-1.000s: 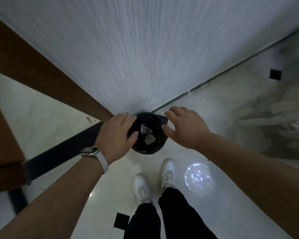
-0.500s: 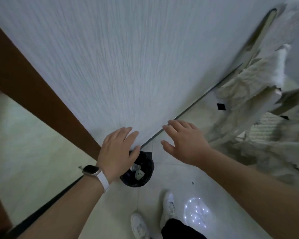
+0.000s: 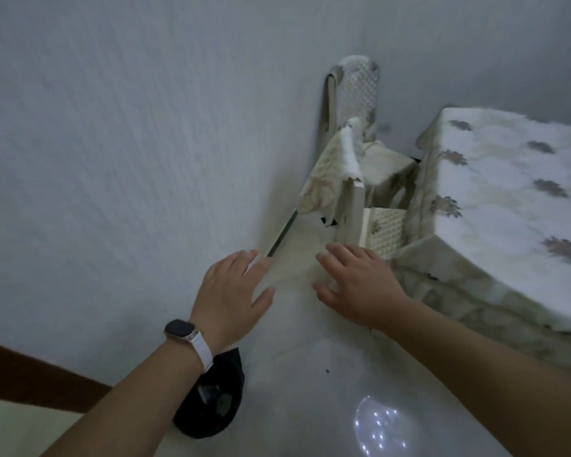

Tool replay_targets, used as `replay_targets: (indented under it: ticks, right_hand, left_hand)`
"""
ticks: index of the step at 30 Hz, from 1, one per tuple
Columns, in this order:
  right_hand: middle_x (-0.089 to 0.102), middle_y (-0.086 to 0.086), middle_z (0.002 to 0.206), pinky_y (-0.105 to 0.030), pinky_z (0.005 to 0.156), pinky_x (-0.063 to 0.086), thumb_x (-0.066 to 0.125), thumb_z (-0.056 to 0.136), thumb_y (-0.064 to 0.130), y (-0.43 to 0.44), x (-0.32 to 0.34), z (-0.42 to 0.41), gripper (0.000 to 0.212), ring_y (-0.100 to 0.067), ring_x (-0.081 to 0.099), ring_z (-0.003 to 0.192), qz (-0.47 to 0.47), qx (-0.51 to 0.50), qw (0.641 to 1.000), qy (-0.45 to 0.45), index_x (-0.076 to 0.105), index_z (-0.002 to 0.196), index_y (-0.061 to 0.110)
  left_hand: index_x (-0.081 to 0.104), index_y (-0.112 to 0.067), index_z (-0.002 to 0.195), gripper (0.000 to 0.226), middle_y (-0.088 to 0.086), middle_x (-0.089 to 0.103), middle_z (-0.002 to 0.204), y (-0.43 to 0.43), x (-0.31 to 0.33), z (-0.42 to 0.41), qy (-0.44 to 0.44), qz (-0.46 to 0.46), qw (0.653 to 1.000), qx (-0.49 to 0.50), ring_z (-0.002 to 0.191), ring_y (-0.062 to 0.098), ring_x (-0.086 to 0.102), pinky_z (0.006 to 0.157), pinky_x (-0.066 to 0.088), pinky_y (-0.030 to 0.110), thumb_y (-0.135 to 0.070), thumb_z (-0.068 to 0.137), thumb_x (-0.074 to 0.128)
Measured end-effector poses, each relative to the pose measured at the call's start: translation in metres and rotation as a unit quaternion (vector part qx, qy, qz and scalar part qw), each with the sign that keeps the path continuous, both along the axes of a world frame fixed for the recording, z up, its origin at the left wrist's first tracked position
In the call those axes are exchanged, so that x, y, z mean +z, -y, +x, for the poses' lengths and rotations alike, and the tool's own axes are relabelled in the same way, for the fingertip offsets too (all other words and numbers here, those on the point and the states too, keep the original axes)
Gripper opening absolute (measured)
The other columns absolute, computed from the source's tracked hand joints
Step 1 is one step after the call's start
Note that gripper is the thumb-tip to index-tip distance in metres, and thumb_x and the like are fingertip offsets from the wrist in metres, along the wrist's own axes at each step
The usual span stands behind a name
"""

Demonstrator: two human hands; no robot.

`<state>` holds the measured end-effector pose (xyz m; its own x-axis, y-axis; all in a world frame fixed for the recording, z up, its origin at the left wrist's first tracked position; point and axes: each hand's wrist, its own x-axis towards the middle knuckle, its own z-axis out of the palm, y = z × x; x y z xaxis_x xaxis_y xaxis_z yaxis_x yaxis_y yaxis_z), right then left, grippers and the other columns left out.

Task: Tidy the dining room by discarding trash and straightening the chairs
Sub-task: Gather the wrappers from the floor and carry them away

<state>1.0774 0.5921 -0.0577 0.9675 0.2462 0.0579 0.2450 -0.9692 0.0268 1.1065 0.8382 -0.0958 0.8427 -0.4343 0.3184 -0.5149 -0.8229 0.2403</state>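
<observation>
A black-lined trash bin [image 3: 218,407] stands on the floor at the lower middle, partly behind my left forearm, with small bits of trash inside. My left hand [image 3: 231,291], with a watch on the wrist, is held out flat with straight fingers and holds nothing. My right hand [image 3: 360,285] is also spread flat and empty, just in front of a cream chair [image 3: 353,179] that stands against the wall beside the table. A second chair back [image 3: 356,90] rises behind it.
A dining table [image 3: 495,206] under a white patterned cloth fills the right side. A grey-white wall [image 3: 129,143] runs along the left, with a brown door frame [image 3: 30,374] at the lower left. Pale tile floor [image 3: 310,374] lies between bin and table.
The view has lifted and turned right from the bin toward the chairs and table. Both hands stayed flat and empty and moved away from above the bin.
</observation>
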Motion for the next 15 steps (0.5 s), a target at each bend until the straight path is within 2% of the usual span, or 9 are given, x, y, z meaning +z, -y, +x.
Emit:
replay_targets:
  ticks: [7, 12, 15]
  right_hand:
    - [0.063, -0.007, 0.124, -0.04, 0.093, 0.048, 0.039, 0.086, 0.057, 0.136, 0.024, -0.04, 0.057, -0.029, 0.059, 0.114, -0.007, -0.073, 0.997, 0.037, 0.063, 0.121, 0.018]
    - [0.061, -0.005, 0.124, -0.04, 0.095, 0.047, 0.041, 0.089, 0.056, 0.231, 0.032, -0.082, 0.053, -0.027, 0.057, 0.114, 0.001, -0.12, 0.99, 0.068, 0.059, 0.122, 0.019]
    - [0.063, -0.007, 0.119, -0.04, 0.09, 0.048, 0.042, 0.086, 0.052, 0.28, 0.032, -0.117, 0.053, -0.029, 0.058, 0.108, 0.006, -0.162, 0.983, 0.087, 0.061, 0.118, 0.016]
  left_hand:
    - [0.06, -0.017, 0.124, 0.045, 0.007, 0.06, 0.127, 0.132, 0.037, -0.001, 0.021, 0.01, 0.995, -0.099, 0.113, 0.029, 0.058, 0.09, 0.049, 0.042, -0.045, 0.092, 0.049]
    - [0.062, -0.016, 0.124, 0.047, 0.008, 0.061, 0.126, 0.243, 0.054, -0.005, 0.06, 0.012, 0.983, -0.173, 0.114, 0.029, 0.058, 0.09, 0.048, 0.042, -0.045, 0.09, 0.05]
    - [0.062, -0.016, 0.125, 0.045, 0.009, 0.061, 0.127, 0.308, 0.057, -0.015, 0.064, 0.006, 0.972, -0.225, 0.115, 0.031, 0.057, 0.092, 0.049, 0.045, -0.044, 0.09, 0.053]
